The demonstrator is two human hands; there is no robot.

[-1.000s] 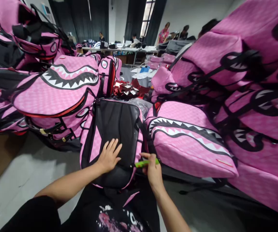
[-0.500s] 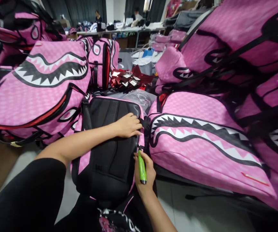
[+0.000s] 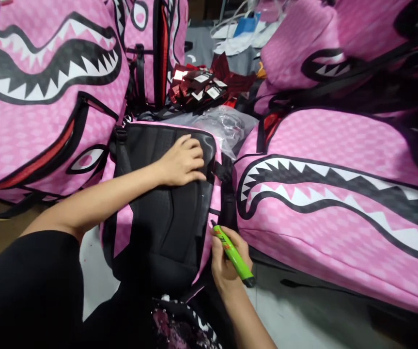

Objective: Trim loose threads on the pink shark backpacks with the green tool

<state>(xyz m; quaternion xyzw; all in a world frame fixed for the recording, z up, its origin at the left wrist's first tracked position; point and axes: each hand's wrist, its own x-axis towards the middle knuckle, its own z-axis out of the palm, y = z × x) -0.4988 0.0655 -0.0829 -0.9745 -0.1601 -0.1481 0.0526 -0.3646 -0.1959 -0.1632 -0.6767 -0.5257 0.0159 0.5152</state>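
A backpack (image 3: 147, 194) lies with its black back panel up and pink trim along its sides. My left hand (image 3: 183, 162) rests on the upper right of that panel, fingers loosely spread and holding nothing. My right hand (image 3: 226, 261) is closed around a green marker (image 3: 233, 252) with black ends. The marker is tilted, its dark tip at the pink side strip of the backpack. Whether the tip touches the strip I cannot tell for sure. A black strap with a buckle (image 3: 223, 170) hangs beside the right edge.
Pink shark-mouth backpacks stand at the left (image 3: 49, 116) and lie at the right (image 3: 325, 179). Behind are a heap of dark red tags (image 3: 209, 85) and a crumpled clear plastic bag (image 3: 226, 126). More pink bags (image 3: 303, 43) are piled at the back right.
My view has tipped down and closer. The marker has swung from nearly upright to slanting right, its tip now on the pink strip. My left hand still rests on the panel.
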